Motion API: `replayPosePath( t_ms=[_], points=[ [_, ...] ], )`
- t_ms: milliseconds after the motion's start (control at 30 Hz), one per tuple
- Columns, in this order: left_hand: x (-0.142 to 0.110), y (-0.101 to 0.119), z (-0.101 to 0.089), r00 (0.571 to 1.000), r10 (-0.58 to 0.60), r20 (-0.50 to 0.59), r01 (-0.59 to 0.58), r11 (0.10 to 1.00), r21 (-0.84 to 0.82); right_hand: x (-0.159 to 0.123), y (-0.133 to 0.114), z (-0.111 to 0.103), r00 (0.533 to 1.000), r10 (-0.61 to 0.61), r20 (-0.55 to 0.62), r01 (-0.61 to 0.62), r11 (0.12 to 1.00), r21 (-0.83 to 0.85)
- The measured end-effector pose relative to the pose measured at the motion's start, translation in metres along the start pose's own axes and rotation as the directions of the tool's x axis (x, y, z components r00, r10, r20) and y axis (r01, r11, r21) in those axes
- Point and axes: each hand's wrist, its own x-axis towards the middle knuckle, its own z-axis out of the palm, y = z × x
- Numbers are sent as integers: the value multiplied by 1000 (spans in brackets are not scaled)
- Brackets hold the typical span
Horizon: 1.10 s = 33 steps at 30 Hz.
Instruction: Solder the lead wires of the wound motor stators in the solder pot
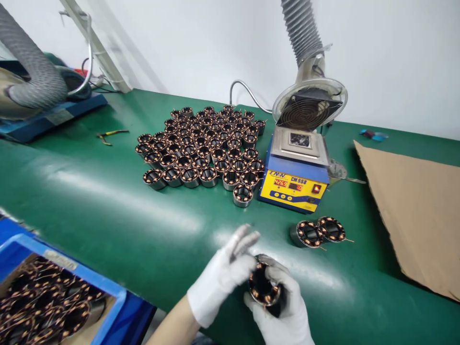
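Note:
My right hand (283, 302), in a white glove, is wrapped round a motor stator (265, 286), a metal ring with copper coils and a dark hollow centre. The ring's open end is tilted up toward me. Against the stator's upper left edge is my left hand (230, 270), also gloved, its fingers stretched out and slightly blurred. Whether its fingertips touch the ring or a wire I cannot tell. Two more stators (308, 234) stand side by side on the green table (143, 230), each with a short wire sticking out.
Many stators (190, 175) stand grouped at the table's middle. Beside them is a blue and yellow solder pot (293, 187) under an extraction hood (311, 105). Cardboard (413, 211) lies right, cutters (111, 135) back left. A blue bin (120, 306) of wired stators sits front left.

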Motion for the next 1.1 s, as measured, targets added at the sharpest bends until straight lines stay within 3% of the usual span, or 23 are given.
replayPosePath(
  t_ms=[67, 133, 233, 300, 400, 467, 733, 867, 967, 1100],
  points=[
    [-1, -3, 7, 994, -93, 50, 88, 992, 95, 3, 5, 4, 976, -216, 33, 219, 960, -176],
    [1, -3, 12, 995, -94, -21, 94, 996, 10, 8, 5, 5, 962, -265, 61, 271, 908, -319],
    [4, 10, 8, 988, 45, -151, -77, 974, -212, 12, 3, 6, 960, -265, 86, 278, 883, -378],
    [4, 20, 0, 981, 93, -169, -118, 982, -145, 11, 3, 5, 958, -269, 96, 285, 879, -382],
    [1, 25, -8, 996, -48, -77, 62, 979, 192, 8, 5, 5, 964, -246, 103, 267, 890, -371],
    [-1, 20, -8, 990, -107, -96, 131, 943, 306, 7, 5, 4, 966, -235, 112, 260, 891, -373],
    [1, 2, 14, 949, -107, -296, 175, 961, 212, 13, -5, 1, 962, -228, 151, 272, 856, -439],
    [-5, 8, 8, 923, -5, -384, 80, 981, 178, 10, 1, 2, 959, -234, 158, 278, 885, -374],
    [-11, 13, -2, 953, 11, -302, 72, 962, 264, 8, 6, 2, 947, -278, 161, 316, 894, -318],
    [-12, 17, -5, 989, -130, -66, 146, 909, 390, 8, 8, 1, 939, -303, 162, 342, 870, -355]
  ],
)
